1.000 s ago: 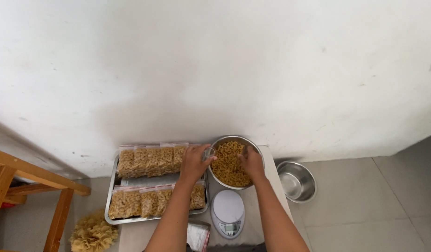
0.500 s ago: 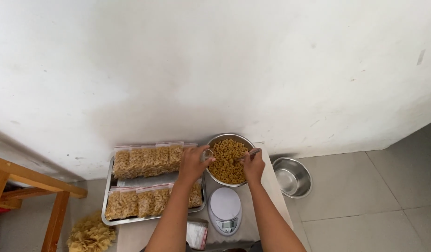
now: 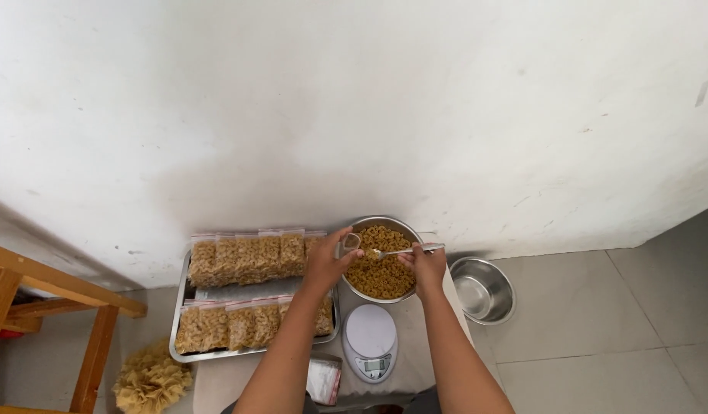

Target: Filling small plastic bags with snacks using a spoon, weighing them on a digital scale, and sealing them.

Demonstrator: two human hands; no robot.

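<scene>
Spoon (image 3: 404, 251) clamped in right hand (image 3: 425, 264), long axis pointing 9 o'clock over pasta bowl (image 3: 359, 288); left hand (image 3: 325, 263) pinching small clear bag (image 3: 351, 242) at spoon tip.

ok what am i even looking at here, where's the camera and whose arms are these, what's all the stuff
There is no machine here. The camera sits on a person's head and looks down, so the two bare arms coming up from the bottom edge are that person's own.

The left hand holds a small clear bag open at the rim of a metal bowl full of small curled yellow pieces, probably pasta or a snack. The right hand holds a metal spoon, loaded, pointing toward the bag.

To the left lies a metal tray with two rows of filled bags. In front of the bowl stands a white kitchen scale, and beside it a stack of empty bags. An empty steel bowl sits on the tiled floor at right. A wooden frame shows at far left, with a yellow frilly bundle near it.
</scene>
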